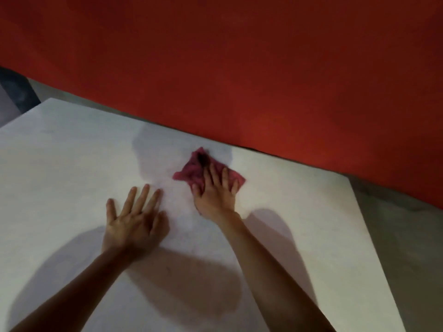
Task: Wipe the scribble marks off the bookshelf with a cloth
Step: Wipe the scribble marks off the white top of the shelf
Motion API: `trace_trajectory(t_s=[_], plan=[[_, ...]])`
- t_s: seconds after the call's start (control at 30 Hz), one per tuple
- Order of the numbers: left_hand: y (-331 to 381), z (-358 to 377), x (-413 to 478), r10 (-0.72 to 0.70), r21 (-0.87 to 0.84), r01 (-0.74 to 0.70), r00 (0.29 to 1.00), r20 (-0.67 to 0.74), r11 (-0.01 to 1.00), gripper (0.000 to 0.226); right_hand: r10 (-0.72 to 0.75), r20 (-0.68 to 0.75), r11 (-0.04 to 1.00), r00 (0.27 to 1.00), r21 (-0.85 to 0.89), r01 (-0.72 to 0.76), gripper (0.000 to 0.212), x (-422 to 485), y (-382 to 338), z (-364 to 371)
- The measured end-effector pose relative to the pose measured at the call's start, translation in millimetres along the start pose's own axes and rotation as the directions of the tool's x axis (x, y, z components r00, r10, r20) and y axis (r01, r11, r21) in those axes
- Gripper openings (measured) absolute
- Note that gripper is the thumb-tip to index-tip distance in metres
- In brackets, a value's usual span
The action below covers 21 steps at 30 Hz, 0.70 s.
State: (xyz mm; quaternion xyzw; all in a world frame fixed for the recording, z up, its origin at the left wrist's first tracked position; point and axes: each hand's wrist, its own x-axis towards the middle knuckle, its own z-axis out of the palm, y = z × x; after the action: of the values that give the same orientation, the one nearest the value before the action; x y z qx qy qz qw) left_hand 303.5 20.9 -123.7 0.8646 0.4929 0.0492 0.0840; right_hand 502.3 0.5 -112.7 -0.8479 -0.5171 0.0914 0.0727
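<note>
Pressing down flat on the cloth (pixel 191 169) with the right hand (pixel 215 191), fingers (pixel 224 176) straight and spread across the fabric, not curled round it, pinning rather than gripping. Crumpled maroon stuff, bunched up toward 12 o'clock beyond the fingertips, poking out at 10 o'clock and at 3 o'clock from under the palm. Lying on the white top of the bookshelf (pixel 72 152), close to the far edge at 12 o'clock, right of centre. Over at 8 o'clock from the cloth, resting palm-down on bare white with the left hand (pixel 135 220), fingers (pixel 142 198) fanned wide and straight, holding nothing, near the cloth but not touching it. Both forearms bare, reaching in from 6 o'clock. Soft grey shadows (pixel 182 279) pooled on the panel beneath and between the arms, another patch at 11 o'clock from the cloth. Up at 12 o'clock, filling the whole top of the view, a deep red wall (pixel 215 68), running just behind the bookshelf's far edge. Off at 3 o'clock, past the panel's right edge, dull grey floor (pixel 398 231). At 10 o'clock, tucked in the corner, a dark grey shape (pixel 16 92), too dim to identify. Light low, picture slightly blurred.
</note>
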Motion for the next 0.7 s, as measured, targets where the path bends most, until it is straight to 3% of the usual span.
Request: trace_trajectory(t_s=[0.07, 0.1, 0.17, 0.27, 0.33, 0.4, 0.43, 0.5, 0.6, 0.7], plan=[[0, -1, -1, -0.020, -0.017, 0.020, 1.000, 0.007, 1.000, 0.084, -0.106, 0.014, 0.994, 0.994, -0.035, 0.106, 0.072, -36, 27, -5], [0, -2, -2, -0.024, -0.029, 0.024, 1.000, 0.001, 0.999, 0.084, -0.078, -0.026, 0.996, 0.997, -0.049, 0.077, 0.073, -53, 49, -10], [2, -3, -3, -0.025, -0.038, 0.025, 1.000, 0.006, 0.999, 0.085, 0.123, -0.208, 0.991, 0.970, -0.026, -0.131, 0.063, -67, 120, -20], [4, -4, -1, -0.024, -0.043, 0.024, 1.000, 0.020, 0.999, 0.083, 0.563, -0.142, 0.826, 0.815, 0.063, -0.560, 0.060, -63, 211, -53], [5, -4, -1, -0.021, -0.035, 0.022, 1.000, 0.016, 0.999, 0.081, 0.695, -0.162, 0.718, 0.700, 0.145, -0.680, 0.068, -41, 238, -68], [6, -4, -2, -0.026, -0.033, 0.026, 1.000, 0.006, 0.999, 0.079, 0.762, -0.100, 0.645, 0.640, 0.198, -0.738, 0.072, -5, 234, -73], [5, -3, -2, -0.028, -0.027, 0.028, 1.000, 0.005, 0.999, 0.079, 0.764, -0.056, 0.640, 0.643, 0.197, -0.743, 0.072, 12, 222, -72], [5, -3, -1, -0.031, 0.000, 0.031, 0.999, 0.017, 1.000, 0.081, 0.690, -0.033, 0.719, 0.723, 0.149, -0.679, 0.071, 37, 190, -64], [5, -4, 0, -0.037, 0.013, 0.036, 0.999, 0.020, 0.999, 0.084, 0.436, -0.030, 0.899, 0.899, 0.052, -0.435, 0.068, 35, 116, -43], [5, -6, -1, -0.044, 0.014, 0.043, 0.998, 0.050, 0.999, 0.088, 0.133, -0.014, 0.991, 0.991, -0.014, -0.133, 0.076, -16, 48, -11]])
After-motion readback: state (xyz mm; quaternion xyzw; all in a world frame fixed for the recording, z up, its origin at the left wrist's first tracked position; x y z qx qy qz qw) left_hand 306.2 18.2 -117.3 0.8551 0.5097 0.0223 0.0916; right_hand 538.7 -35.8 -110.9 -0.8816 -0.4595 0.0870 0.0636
